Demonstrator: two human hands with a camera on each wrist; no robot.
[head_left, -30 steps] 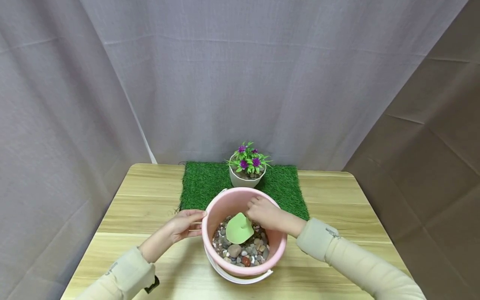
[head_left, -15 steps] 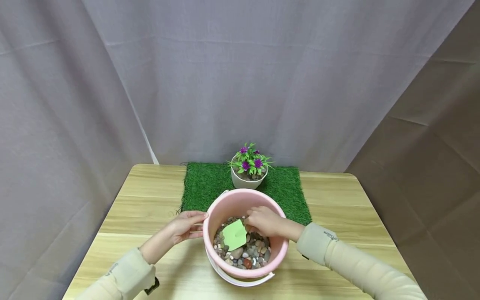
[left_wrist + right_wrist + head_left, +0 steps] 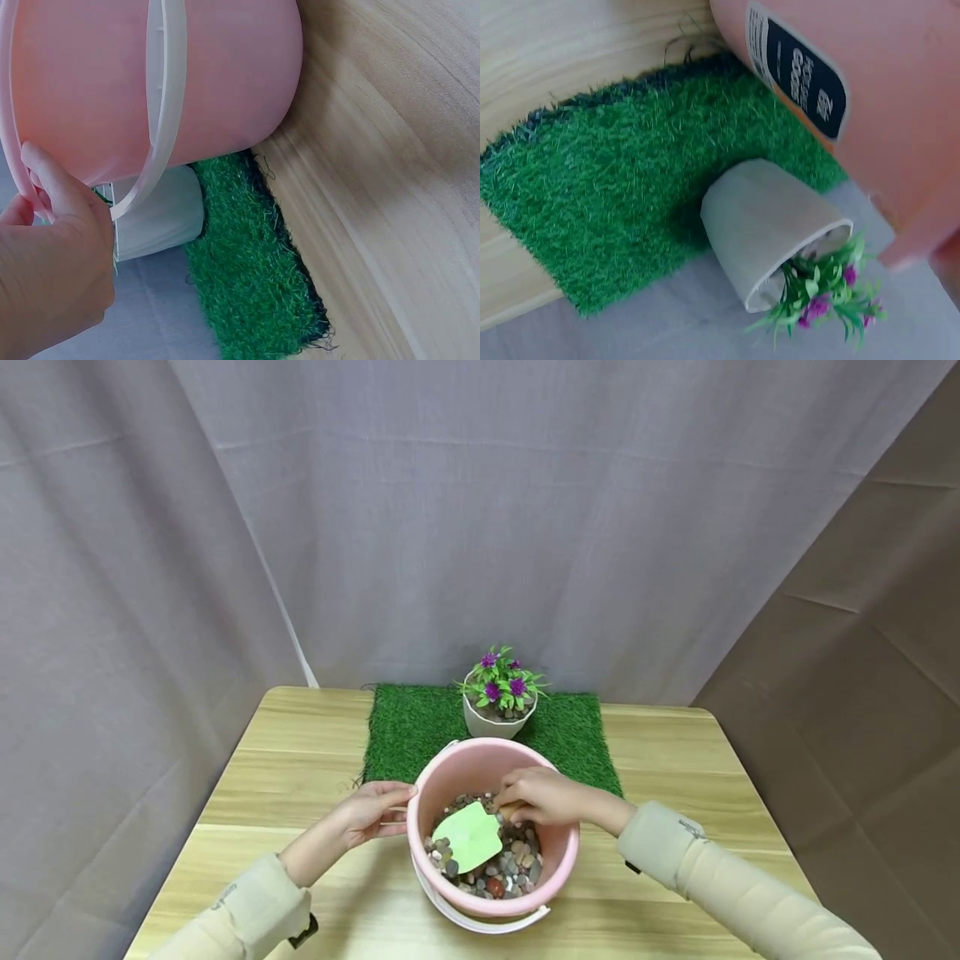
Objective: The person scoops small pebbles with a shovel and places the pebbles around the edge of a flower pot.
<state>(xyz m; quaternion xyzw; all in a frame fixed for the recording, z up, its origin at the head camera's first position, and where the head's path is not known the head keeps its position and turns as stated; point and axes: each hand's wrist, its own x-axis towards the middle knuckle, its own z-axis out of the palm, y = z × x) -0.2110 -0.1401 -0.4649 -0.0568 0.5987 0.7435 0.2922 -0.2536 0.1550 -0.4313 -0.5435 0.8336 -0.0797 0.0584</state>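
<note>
A pink bucket (image 3: 491,907) with pebbles (image 3: 517,860) inside stands in front of me on the table. My left hand (image 3: 372,811) pinches its rim on the left side, the thumb over the edge; the left wrist view shows this hand (image 3: 56,247) close up. Inside the bucket, my right hand (image 3: 546,795) grips the tan handle of a small light green shovel (image 3: 471,839). The blade lies among the pebbles toward the left wall, with some stones near its left edge. In the right wrist view the right hand is almost wholly hidden behind the bucket wall.
Just behind the bucket, a white pot (image 3: 495,725) with purple flowers stands on a green turf mat (image 3: 416,727). The bucket's white handle (image 3: 487,928) hangs down at the front. The wooden table (image 3: 300,760) has grey curtains (image 3: 480,527) behind it.
My right hand has gone lower in the bucket, then a little to the right. The shovel's blade has tilted and slid down to the left into the pebbles. My left hand keeps its hold.
</note>
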